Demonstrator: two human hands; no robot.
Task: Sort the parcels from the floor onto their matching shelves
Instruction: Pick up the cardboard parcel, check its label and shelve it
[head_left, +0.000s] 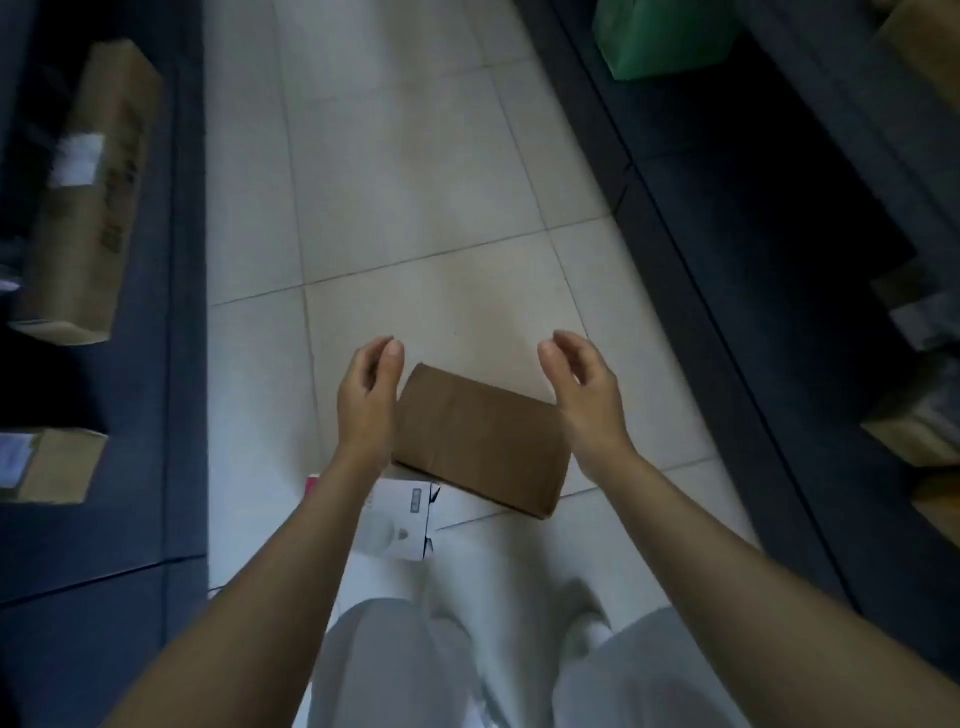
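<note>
Pale trousers fill the bottom, and above them 2 bare forearms reach over a flat brown cardboard parcel lying on the tiled floor, a white carton just beside it. Left hand and right hand flank it, each grip spread, holding nothing. Dark shelves with cardboard boxes line both sides.

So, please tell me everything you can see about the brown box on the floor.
The brown box is plain cardboard, flat and rectangular, closed, with no label visible. It lies on the tiled floor, turned at an angle, one corner overlapping the white box. The left hand and right hand hover open at its sides; contact is unclear.
</note>
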